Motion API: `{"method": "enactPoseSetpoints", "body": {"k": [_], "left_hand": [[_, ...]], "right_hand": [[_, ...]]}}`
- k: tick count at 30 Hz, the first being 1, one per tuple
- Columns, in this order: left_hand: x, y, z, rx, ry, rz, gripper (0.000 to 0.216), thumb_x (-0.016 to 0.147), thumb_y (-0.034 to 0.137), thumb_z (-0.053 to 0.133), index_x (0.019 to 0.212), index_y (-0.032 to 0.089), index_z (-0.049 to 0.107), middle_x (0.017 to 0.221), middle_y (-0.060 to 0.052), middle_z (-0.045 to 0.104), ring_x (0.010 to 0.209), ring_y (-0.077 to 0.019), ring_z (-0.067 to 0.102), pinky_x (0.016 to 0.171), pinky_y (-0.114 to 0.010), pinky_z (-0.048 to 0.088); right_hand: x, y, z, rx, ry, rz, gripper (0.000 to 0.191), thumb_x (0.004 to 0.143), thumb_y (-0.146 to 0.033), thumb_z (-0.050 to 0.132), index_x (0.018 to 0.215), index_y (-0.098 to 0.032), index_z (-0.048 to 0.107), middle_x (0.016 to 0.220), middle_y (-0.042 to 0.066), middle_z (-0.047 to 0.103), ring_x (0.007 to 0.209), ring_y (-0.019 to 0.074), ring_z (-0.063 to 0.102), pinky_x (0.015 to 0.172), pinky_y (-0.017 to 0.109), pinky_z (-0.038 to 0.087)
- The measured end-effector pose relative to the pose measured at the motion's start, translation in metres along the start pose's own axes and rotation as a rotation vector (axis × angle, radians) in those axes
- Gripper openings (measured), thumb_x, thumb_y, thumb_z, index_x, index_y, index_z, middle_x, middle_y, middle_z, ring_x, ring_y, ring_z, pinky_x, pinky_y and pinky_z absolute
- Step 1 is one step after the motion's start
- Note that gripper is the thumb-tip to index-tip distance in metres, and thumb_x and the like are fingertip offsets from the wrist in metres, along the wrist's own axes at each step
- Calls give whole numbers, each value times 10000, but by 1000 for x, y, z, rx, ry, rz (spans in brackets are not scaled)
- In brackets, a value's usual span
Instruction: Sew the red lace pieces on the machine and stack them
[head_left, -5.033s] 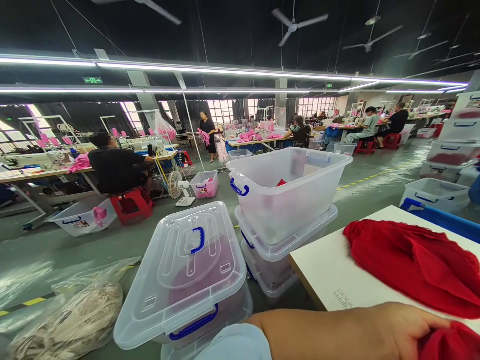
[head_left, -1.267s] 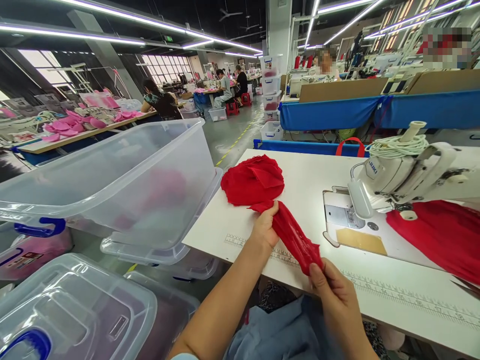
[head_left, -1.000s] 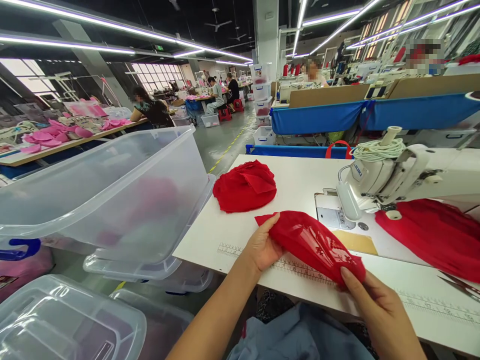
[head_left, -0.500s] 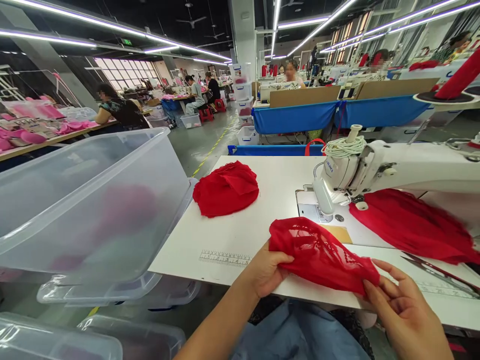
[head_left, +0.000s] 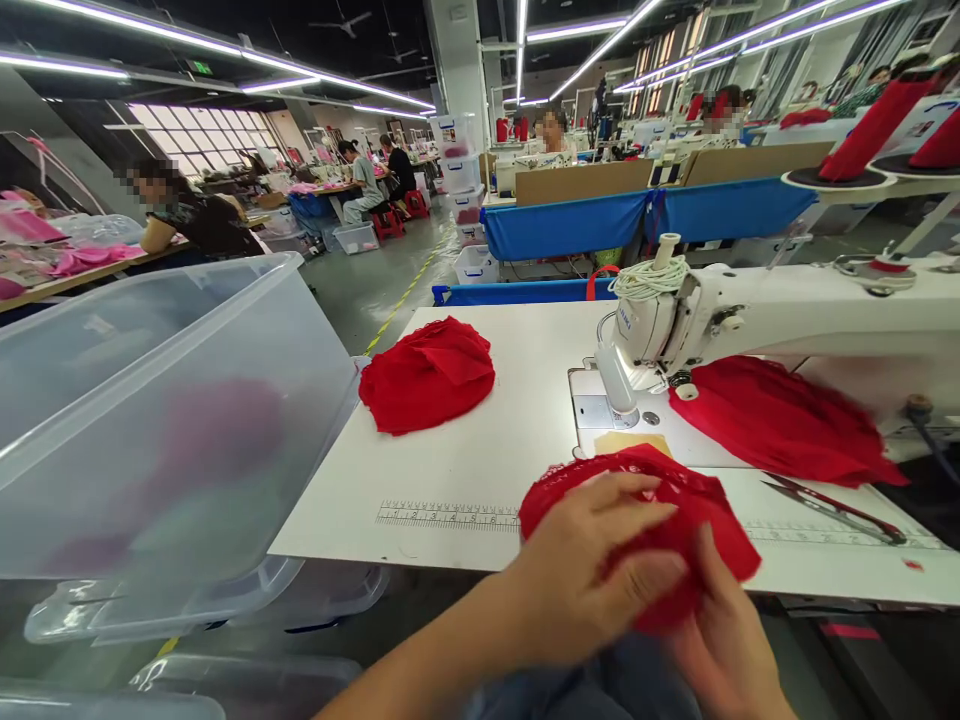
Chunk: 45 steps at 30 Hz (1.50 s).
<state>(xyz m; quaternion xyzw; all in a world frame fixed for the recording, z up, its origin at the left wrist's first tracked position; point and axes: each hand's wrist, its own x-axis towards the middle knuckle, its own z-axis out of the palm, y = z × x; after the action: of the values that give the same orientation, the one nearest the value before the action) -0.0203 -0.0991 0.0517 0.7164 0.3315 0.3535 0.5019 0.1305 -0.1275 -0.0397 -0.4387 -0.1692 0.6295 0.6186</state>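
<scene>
My left hand (head_left: 592, 570) lies over a piece of red lace fabric (head_left: 694, 510) at the near edge of the white sewing table (head_left: 480, 470), fingers curled onto it. From below, my right hand (head_left: 720, 640) grips the same piece, thumb pressed on the cloth. A pile of red fabric pieces (head_left: 426, 374) rests on the table's left part. The white sewing machine (head_left: 750, 315) stands behind my hands, with more red fabric (head_left: 780, 420) under its arm.
Clear plastic bins (head_left: 150, 420) are stacked close on the left. Thread snips (head_left: 832, 505) lie on the table at right. Red thread cones (head_left: 870, 135) stand at upper right. Other people sit at tables across the aisle (head_left: 390, 290).
The view swung right from the bins toward the sewing machine. Both hands drew one red piece off the pile, spread it, then gathered it in at the table's near edge.
</scene>
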Motion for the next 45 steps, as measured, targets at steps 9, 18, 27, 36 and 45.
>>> {"method": "enactPoseSetpoints", "body": {"k": [9, 18, 27, 36, 45], "left_hand": [[29, -59, -31, 723, 137, -296, 314, 913, 247, 506, 1207, 183, 595, 1167, -120, 607, 1087, -290, 538, 966, -452, 416], [22, -56, -44, 664, 261, -362, 97, 821, 164, 589, 744, 207, 549, 843, -33, 605, 836, -224, 533, 790, -354, 415], [49, -51, -40, -1147, 141, -638, 440, 865, 507, 525, 930, 94, 665, 833, -111, 681, 765, -185, 643, 782, -302, 485], [67, -54, 6, -1031, 104, -397, 386, 650, 150, 769, 1027, 138, 691, 1072, -115, 705, 1006, -171, 649, 923, -237, 434], [70, -55, 10, -1047, 150, -336, 390, 691, 114, 726, 1078, 152, 697, 1012, -83, 721, 1004, -156, 656, 918, -219, 459]], "right_hand": [[16, -40, 23, 364, 117, 293, 172, 753, -208, 735, 919, -166, 752, 1014, 89, 754, 1170, 283, 610, 1031, 480, 472], [32, -29, 33, 240, -111, 191, 283, 653, -218, 852, 915, -165, 760, 1053, 104, 745, 1185, 330, 596, 1028, 514, 465], [43, -49, 8, 370, 163, 117, 238, 897, -259, 538, 1022, -219, 736, 1142, 57, 723, 1193, 219, 601, 1086, 467, 421], [39, -68, -9, 345, 329, 45, 318, 930, -266, 484, 1176, -234, 683, 1269, 47, 662, 1217, 211, 583, 1088, 464, 430], [38, -71, -2, 376, 379, 44, 351, 968, -252, 441, 1264, -228, 628, 1274, 12, 659, 1218, 198, 581, 1105, 457, 423]]}}
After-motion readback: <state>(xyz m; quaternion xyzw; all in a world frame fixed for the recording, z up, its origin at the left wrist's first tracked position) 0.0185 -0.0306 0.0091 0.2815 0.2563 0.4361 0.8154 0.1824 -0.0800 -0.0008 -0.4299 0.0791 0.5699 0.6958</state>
